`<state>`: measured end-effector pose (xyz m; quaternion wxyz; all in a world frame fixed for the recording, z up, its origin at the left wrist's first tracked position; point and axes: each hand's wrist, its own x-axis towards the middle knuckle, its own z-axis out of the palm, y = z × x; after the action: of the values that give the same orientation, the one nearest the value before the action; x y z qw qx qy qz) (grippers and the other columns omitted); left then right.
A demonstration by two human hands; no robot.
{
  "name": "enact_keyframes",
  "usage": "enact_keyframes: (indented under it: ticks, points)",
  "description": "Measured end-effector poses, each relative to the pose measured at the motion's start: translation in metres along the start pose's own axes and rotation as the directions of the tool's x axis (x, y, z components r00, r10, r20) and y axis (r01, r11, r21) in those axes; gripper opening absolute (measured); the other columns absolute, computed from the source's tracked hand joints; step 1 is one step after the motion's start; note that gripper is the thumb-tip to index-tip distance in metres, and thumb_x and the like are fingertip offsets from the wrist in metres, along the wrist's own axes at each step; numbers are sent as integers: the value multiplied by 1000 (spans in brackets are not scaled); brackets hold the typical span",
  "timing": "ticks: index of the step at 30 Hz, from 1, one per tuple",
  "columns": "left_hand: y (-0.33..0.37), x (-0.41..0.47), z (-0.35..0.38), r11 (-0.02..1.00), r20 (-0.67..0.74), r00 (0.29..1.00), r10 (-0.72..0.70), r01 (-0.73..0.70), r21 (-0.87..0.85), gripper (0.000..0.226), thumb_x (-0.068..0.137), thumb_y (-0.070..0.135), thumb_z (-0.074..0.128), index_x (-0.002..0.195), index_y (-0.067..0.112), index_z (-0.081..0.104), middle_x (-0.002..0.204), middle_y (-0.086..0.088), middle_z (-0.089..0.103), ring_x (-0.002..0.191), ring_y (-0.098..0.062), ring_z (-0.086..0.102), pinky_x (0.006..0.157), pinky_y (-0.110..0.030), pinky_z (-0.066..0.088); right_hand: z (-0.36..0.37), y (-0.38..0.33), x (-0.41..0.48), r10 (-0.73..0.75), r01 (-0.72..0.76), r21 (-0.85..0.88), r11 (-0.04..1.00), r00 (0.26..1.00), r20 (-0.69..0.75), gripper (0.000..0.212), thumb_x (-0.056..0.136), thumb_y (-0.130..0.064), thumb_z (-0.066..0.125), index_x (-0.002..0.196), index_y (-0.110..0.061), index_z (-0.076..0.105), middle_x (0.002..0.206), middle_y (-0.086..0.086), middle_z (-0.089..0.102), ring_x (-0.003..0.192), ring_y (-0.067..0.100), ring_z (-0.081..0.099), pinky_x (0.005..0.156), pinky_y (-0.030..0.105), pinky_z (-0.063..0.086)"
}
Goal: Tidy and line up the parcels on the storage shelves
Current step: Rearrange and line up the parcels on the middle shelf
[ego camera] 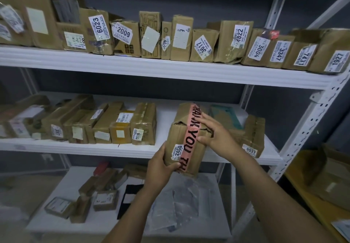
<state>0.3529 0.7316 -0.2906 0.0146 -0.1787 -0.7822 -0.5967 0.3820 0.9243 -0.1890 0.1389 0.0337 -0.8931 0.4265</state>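
Head view of the storage shelves, one parcel in hand. The parcel with pink tape [186, 140], labelled 2460, stands tilted at the near edge of the middle shelf [164, 112]. Its lower end hangs past the shelf's front lip, and whether any part of it rests on the board cannot be told. It sits in the gap between the parcel labelled 6095 [144, 123], which ends the left-hand row [98, 127], and the parcel labelled 9037 [253, 138] on the right.

The left hand [161, 165] grips the parcel's lower left corner, thumb on the front face and fingers curled beneath. The right hand [216, 133] lies over the upper right edge with fingers nearly straight across the tape and thumb spread onto the front.

The step in hand appears to be seating this parcel in line. To do it well, bear the weight on the left hand while the right steadies and steers. Bring the parcel upright, set its base fully on the board, then slide it left until it is just beside parcel 6095. Its front face should be level with that row and its number label [178, 152] should face outward.

The top flaps look crushed and partly lifted, so pressure there is best kept light. A teal packet [225, 114] lies behind, and a deep push may crowd it.
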Motion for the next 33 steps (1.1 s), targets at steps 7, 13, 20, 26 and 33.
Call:
enact_keyframes:
  ticks: [7,13,20,26,33]
  points:
    - [-8,33,26,974,-79,996,36,-17,227,41,83,14,72,121,24,59,108,7,68,95,-3,61,80,-16,48,1,30,22,11,2,-143,990,996,90,67,87,2,63,144,-26,42,160,-6,10,136,-1,18,89,-8,20]
    - [-7,67,2,810,-165,973,162,-36,585,58,87,24,68,141,18,46,138,-4,52,126,-22,46,99,-31,40,9,40,42,88,-61,-158,986,982,168,78,92,-11,61,151,-41,19,161,-1,-10,111,-5,28,89,8,27]
    - [-19,123,-65,471,-35,991,126,-28,882,80,84,37,69,150,26,26,154,-9,26,141,-30,23,114,-40,26,27,49,85,92,-82,-70,994,982,166,81,90,-2,61,150,-39,20,161,-1,-12,104,2,53,69,0,40]
    - [-33,166,-100,352,220,975,-38,-193,916,95,85,47,65,152,38,-1,161,-2,-10,147,-32,-9,117,-55,9,46,40,116,120,-115,-38,993,980,157,80,90,7,55,151,-33,23,161,-3,-10,100,8,55,64,1,44]
    - [-57,175,-113,542,258,966,-30,-201,816,81,88,46,61,152,35,13,162,5,-1,148,-27,-3,119,-44,16,62,30,138,85,-56,-167,984,982,168,83,89,11,53,149,-38,24,162,-2,-7,119,0,34,65,-4,38]
